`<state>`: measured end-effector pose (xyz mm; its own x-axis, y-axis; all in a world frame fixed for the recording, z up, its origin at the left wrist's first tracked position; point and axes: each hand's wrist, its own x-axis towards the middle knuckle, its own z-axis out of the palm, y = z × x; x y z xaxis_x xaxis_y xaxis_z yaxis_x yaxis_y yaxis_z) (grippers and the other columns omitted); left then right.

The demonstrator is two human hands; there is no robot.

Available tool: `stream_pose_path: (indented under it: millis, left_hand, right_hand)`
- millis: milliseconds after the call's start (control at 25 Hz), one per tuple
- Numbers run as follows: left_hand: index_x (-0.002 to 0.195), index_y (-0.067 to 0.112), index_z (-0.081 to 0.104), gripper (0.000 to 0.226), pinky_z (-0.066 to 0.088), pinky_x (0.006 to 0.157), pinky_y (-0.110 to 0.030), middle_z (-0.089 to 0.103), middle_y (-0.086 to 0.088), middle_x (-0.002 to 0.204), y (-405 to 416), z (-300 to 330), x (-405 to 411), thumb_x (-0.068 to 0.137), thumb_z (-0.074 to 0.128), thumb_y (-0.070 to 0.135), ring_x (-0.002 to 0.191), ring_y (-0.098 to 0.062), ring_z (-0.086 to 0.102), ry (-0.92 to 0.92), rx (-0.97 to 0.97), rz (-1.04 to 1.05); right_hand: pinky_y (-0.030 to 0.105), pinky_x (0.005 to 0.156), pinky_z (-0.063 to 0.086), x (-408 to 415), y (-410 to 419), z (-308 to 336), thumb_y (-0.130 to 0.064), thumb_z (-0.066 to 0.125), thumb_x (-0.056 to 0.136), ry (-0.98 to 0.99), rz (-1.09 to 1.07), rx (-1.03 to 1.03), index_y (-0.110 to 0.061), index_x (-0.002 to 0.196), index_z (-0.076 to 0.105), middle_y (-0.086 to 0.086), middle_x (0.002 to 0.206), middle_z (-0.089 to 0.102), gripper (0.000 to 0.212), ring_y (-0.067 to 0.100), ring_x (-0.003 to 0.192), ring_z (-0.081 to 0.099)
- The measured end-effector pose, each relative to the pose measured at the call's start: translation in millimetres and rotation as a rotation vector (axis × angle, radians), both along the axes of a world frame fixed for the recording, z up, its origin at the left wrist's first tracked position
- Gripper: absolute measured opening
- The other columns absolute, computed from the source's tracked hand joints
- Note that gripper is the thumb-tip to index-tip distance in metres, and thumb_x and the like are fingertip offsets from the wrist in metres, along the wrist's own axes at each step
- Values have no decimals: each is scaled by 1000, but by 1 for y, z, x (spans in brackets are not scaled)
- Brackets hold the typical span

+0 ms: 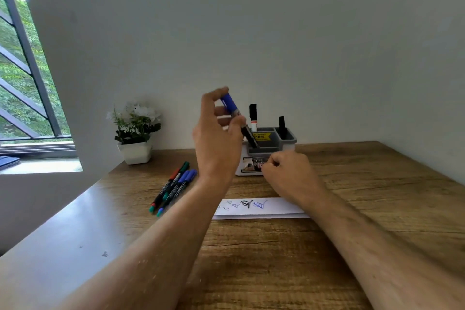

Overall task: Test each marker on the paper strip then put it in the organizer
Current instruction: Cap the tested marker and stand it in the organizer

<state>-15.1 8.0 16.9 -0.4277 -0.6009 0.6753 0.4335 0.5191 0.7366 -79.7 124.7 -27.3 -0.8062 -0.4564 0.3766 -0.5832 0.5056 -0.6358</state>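
My left hand (pixel 218 133) holds a blue-capped marker (pixel 239 118) tilted, its dark lower end dipping into the left compartment of the grey-and-white organizer (pixel 286 142). Two other markers stand in the organizer: a black-capped one (pixel 253 116) in the middle and a black one (pixel 281 126) in the right compartment. My right hand (pixel 286 171) rests in a loose fist against the organizer's front, holding nothing that I can see. The white paper strip (pixel 261 207) lies in front with several scribbles on it. Several more markers (pixel 173 187) lie in a bunch on the table to the left.
A white pot with a flowering plant (pixel 136 131) stands at the back left of the wooden table (pixel 276 259). A window (pixel 25 83) is at the far left. The wall is close behind the organizer.
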Motion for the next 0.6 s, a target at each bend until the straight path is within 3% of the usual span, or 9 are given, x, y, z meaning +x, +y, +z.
stream_pose_path:
  millis: [80,200,440,600]
  left_hand:
    - [127,33,50,49,49,62,-4,67,6,99,0,17,-11,89,67,6,80,2,67,45,-44,26]
    - [128,35,50,49,55,70,-14,66,3,101,0,34,-33,91,64,5,84,-3,68,53,-122,0]
    - [128,39,50,50,59,79,-36,64,2,102,-6,31,-84,93,58,4,84,-7,67,-60,-224,38]
    - [130,38,51,52,58,80,-42,64,-1,101,-20,30,-107,92,56,3,86,-14,67,-138,-235,74]
  right_hand:
    - [29,51,43,-1,-1,2,-26,53,92,-18,13,37,-12,69,63,4,70,64,29,13,58,53]
    - [36,55,50,-2,-3,4,-24,51,91,-13,30,88,-9,68,63,8,70,65,30,15,59,53]
    - [27,47,37,-4,-6,6,-21,49,91,5,36,128,-15,56,52,2,58,52,36,13,51,45]
    - [24,44,32,-7,-10,7,-20,48,91,29,65,171,-15,57,51,0,57,51,34,12,50,44]
